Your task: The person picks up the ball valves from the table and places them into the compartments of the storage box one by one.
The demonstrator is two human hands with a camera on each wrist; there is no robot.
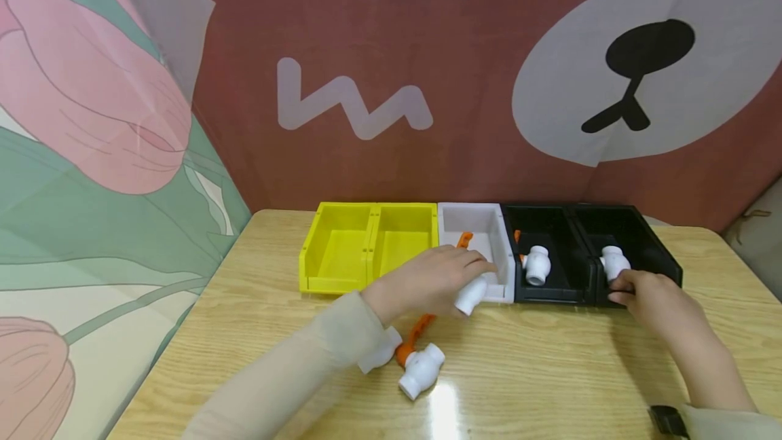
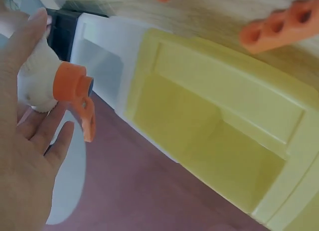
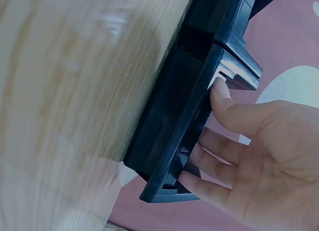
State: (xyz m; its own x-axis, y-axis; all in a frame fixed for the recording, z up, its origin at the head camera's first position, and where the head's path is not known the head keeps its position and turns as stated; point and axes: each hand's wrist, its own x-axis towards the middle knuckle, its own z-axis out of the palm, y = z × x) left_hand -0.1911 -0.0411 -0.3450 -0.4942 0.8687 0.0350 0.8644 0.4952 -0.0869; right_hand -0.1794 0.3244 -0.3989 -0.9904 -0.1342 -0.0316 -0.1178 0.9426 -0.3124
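My left hand holds a white ball valve with an orange lever over the front of the light grey bin. In the left wrist view, the orange handle sticks out past the fingers. At the front of the rightmost black bin is my right hand, its fingertips beside a white valve inside. The right wrist view has the thumb at the bin's front edge, apart from the other fingers, which reach over the opening.
Another white valve lies in the neighbouring black bin. Two yellow bins stand at the row's left end. On the wooden table, a valve and a partly hidden one lie near the left forearm. A printed cloth hangs behind.
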